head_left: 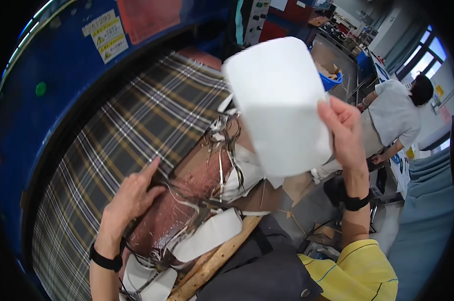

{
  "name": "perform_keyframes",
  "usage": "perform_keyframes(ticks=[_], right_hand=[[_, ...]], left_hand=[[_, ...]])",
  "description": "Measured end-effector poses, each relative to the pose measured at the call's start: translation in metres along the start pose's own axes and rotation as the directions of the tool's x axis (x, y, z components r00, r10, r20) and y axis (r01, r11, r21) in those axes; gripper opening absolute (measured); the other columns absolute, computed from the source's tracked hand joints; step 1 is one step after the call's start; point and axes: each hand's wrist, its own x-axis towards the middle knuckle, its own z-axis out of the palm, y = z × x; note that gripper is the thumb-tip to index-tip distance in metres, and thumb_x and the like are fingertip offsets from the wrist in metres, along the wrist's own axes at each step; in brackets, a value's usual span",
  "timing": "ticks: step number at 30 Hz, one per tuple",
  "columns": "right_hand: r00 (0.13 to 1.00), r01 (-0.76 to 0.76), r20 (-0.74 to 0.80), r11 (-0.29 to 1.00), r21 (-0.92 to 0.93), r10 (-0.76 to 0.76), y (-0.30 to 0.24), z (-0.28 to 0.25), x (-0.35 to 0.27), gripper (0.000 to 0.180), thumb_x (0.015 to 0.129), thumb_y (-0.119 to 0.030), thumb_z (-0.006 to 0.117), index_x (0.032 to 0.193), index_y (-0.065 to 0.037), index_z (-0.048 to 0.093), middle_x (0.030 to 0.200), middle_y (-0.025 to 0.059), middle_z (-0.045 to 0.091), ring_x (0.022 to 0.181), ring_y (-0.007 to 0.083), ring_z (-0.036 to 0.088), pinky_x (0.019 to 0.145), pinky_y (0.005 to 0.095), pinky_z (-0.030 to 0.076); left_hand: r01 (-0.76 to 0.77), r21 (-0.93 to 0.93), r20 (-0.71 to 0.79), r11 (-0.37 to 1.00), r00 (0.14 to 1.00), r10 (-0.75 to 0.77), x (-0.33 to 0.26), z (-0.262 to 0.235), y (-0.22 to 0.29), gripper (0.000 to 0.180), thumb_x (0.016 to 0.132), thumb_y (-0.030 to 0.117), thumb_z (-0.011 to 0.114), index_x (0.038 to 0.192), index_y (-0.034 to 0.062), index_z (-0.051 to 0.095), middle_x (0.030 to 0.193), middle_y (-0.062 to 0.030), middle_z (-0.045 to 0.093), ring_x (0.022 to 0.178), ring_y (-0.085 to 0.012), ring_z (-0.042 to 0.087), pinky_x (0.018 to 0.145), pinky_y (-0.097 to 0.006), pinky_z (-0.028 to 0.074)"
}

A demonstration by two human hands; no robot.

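My right hand (pixel 344 131) grips the right edge of a large white piece with rounded corners (pixel 279 108), with the thumb on its face. It is raised over the work surface, and a crease-like line crosses its middle. The kind of material cannot be told. My left hand (pixel 134 193) is open, index finger stretched out at the near edge of a plaid fabric (pixel 151 108) in grey, tan and white. Beside that hand lies a worn reddish-brown surface (pixel 161 226) strewn with thin scraps. A second white rounded piece (pixel 209 236) lies nearer to me.
A blue machine (pixel 61 65) with warning labels arches over the fabric's far side. A wooden bar (pixel 217 258) runs along the near edge. Dark and white trimmings (pixel 224 133) lie in a tangle. At right stands another person (pixel 395 110); behind is a blue bin (pixel 332 80).
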Motion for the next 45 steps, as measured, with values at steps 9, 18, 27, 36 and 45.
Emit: perform_keyframes(ticks=[9, 18, 27, 36, 45], right_hand=[[0.845, 0.377, 0.156, 0.363, -0.852, -0.512, 0.052, -0.039, 0.124, 0.013, 0.088, -0.008, 0.053, 0.101, -0.004, 0.053, 0.064, 0.0180, 0.060, 0.060, 0.0388, 0.063, 0.049, 0.0442, 0.048], [0.534, 0.662, 0.835, 0.680, -0.315, -0.132, 0.126, 0.037, 0.142, 0.045, 0.096, -0.021, 0.054, 0.131, 0.005, 0.044, 0.110, 0.0223, 0.062, 0.085, 0.0370, 0.068, 0.075, 0.0440, 0.055], [0.678, -0.281, 0.730, 0.947, 0.157, 0.081, 0.159, -0.013, 0.220, 0.068, 0.082, -0.036, 0.076, 0.129, 0.007, 0.052, 0.121, 0.0195, 0.061, 0.112, 0.0231, 0.059, 0.098, 0.0343, 0.046], [0.942, -0.212, 0.294, 0.967, 0.141, 0.164, 0.173, -0.101, 0.276, 0.030, 0.092, -0.019, 0.065, 0.104, 0.008, 0.065, 0.090, 0.0104, 0.070, 0.074, 0.0117, 0.066, 0.062, 0.0281, 0.054], [0.983, -0.099, 0.166, 0.986, 0.134, 0.076, 0.170, -0.133, 0.288, 0.027, 0.095, -0.019, 0.062, 0.102, 0.007, 0.065, 0.088, 0.0087, 0.069, 0.072, 0.0101, 0.064, 0.064, 0.0264, 0.052]], left_hand=[[0.132, -0.443, -0.035, 0.887, 0.986, -0.165, 0.096, -0.015, 0.066, 0.068, 0.096, 0.036, 0.059, 0.145, -0.0043, 0.034, 0.113, -0.0252, 0.064, 0.099, -0.0317, 0.065, 0.086, -0.038, 0.051], [0.203, -0.925, 0.007, 0.320, 0.854, -0.520, 0.222, 0.041, 0.084, 0.046, 0.094, 0.016, 0.062, 0.133, -0.0030, 0.045, 0.113, -0.0130, 0.066, 0.096, -0.0170, 0.064, 0.085, -0.031, 0.052], [0.174, -0.798, -0.132, 0.577, 0.884, -0.449, 0.225, 0.017, 0.138, 0.031, 0.097, 0.016, 0.060, 0.119, -0.0049, 0.059, 0.105, -0.0104, 0.068, 0.097, -0.0173, 0.065, 0.084, -0.033, 0.054], [0.441, 0.250, -0.134, 0.862, 0.898, -0.420, 0.248, -0.018, 0.145, 0.053, 0.092, 0.017, 0.062, 0.137, -0.0035, 0.043, 0.096, -0.0255, 0.066, 0.091, -0.0416, 0.065, 0.077, -0.045, 0.052], [-0.237, 0.505, 0.157, 0.830, 0.971, 0.182, 0.342, 0.016, 0.107, 0.065, 0.070, -0.009, 0.058, 0.134, 0.0023, 0.048, 0.122, -0.0130, 0.058, 0.128, -0.0286, 0.049, 0.118, -0.052, 0.023]])
